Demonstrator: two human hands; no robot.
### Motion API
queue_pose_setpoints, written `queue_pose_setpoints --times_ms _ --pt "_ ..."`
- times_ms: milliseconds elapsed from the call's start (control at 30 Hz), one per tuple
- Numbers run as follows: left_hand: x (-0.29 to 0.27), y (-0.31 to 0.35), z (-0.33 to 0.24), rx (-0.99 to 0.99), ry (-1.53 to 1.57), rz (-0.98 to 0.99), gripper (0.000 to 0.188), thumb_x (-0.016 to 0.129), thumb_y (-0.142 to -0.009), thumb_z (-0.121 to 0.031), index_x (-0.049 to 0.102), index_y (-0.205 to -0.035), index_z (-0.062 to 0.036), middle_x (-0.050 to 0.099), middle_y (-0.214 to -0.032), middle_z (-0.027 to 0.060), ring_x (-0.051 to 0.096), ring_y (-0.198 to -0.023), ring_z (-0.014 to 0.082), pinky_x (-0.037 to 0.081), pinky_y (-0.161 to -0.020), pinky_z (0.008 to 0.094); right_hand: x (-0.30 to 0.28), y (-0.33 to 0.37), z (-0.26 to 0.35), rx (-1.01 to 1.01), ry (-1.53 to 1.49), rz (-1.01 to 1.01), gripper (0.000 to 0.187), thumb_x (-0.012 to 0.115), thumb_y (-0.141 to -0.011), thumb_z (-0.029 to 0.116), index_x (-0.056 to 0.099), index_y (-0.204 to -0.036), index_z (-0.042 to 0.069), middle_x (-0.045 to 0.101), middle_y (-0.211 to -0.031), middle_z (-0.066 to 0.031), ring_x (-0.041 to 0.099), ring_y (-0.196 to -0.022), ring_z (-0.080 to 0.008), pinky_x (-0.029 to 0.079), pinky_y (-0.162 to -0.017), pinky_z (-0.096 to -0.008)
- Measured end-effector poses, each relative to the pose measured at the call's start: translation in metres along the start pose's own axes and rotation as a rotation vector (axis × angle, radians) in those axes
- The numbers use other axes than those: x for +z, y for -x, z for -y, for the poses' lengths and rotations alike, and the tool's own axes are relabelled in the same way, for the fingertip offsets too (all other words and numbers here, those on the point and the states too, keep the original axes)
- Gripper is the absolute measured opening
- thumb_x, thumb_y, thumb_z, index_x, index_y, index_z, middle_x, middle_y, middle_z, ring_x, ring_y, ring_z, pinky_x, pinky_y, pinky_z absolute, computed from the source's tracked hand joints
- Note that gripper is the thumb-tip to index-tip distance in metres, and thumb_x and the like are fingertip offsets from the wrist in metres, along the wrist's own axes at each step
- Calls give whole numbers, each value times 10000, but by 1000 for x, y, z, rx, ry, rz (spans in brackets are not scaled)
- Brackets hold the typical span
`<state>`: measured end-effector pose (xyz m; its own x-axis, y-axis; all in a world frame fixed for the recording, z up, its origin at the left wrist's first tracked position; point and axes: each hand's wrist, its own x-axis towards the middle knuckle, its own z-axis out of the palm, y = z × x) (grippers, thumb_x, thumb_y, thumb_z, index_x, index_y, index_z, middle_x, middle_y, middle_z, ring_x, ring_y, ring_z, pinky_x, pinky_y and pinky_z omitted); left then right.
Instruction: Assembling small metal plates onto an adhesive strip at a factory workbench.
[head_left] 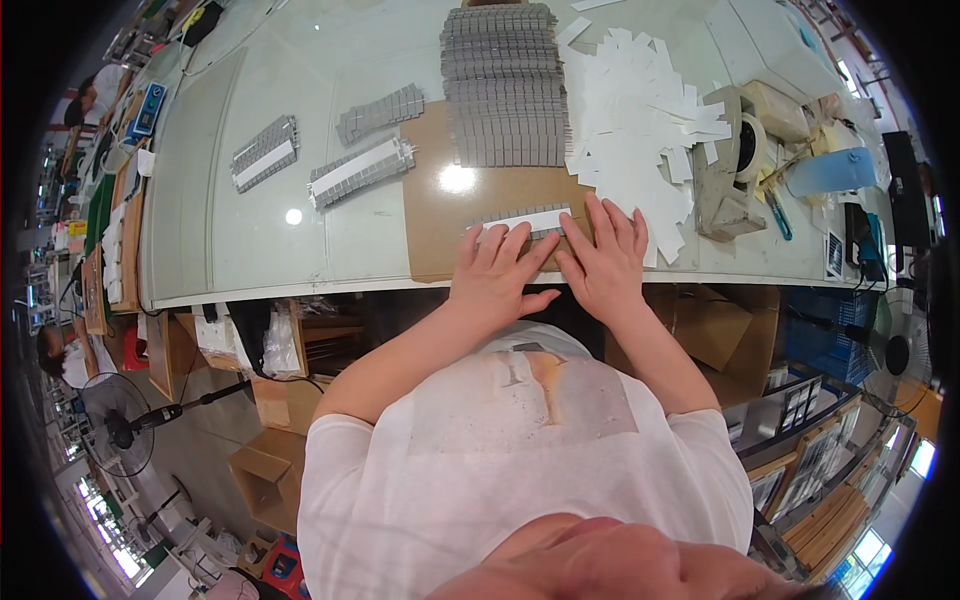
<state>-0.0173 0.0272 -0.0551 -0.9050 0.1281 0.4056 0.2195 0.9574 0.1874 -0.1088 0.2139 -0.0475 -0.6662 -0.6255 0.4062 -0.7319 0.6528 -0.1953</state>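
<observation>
A grey segmented strip with a white paper strip (518,223) along its top lies on a brown cardboard sheet (432,215) before me. My left hand (497,268) lies open, its stretched fingertips on the left and middle of the white strip. The fingers of my right hand (607,262) are also spread, with the index fingertip at the strip's right end. Beyond my hands stands a large stack of grey segmented strips (505,95). Many loose white paper strips (625,120) are heaped beside that stack, on the right.
Left of the cardboard lie a grey bundle (380,113) and two with white strips, a near one (360,172) and a far-left one (265,153). At right stand a tape dispenser (728,190) and a blue bottle (832,172). The table edge (330,290) runs before me.
</observation>
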Motion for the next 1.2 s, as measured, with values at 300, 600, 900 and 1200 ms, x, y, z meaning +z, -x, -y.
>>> queue_pose_setpoints --times_ms 300,600,900,1200 --pt "3 -4 -5 0 -7 -1 849 848 -681 -551 570 -1435 -276 477 -1371 32 452 -1255 256 299 -1137 525 3 1 -2 -14 15 -8 430 686 -914 383 704 -1294 183 510 -1509 -139 468 -1354 -328 227 -1184 -605" --pt "4 -3 -5 -8 6 28 850 856 -680 -530 570 -1435 -264 485 -1367 38 458 -1258 258 276 -1152 513 1 1 -1 -7 11 0 426 686 -917 386 704 -1287 177 513 -1503 -136 460 -1363 -331 221 -1189 -608" --pt "4 -5 -6 -4 16 34 791 860 -670 -496 618 -1392 -279 483 -1310 47 439 -1236 270 298 -1111 525 2 3 -3 -18 -2 -25 429 689 -914 403 710 -1278 176 523 -1490 -125 472 -1356 -318 227 -1189 -597" --pt "-6 14 9 55 160 -161 667 839 -711 -409 665 -1310 -173 559 -1210 24 501 -1120 245 363 -1028 453 8 16 -13 -18 -218 -241 307 709 -859 144 724 -1147 38 648 -1297 -115 571 -1204 -312 339 -1134 -539"
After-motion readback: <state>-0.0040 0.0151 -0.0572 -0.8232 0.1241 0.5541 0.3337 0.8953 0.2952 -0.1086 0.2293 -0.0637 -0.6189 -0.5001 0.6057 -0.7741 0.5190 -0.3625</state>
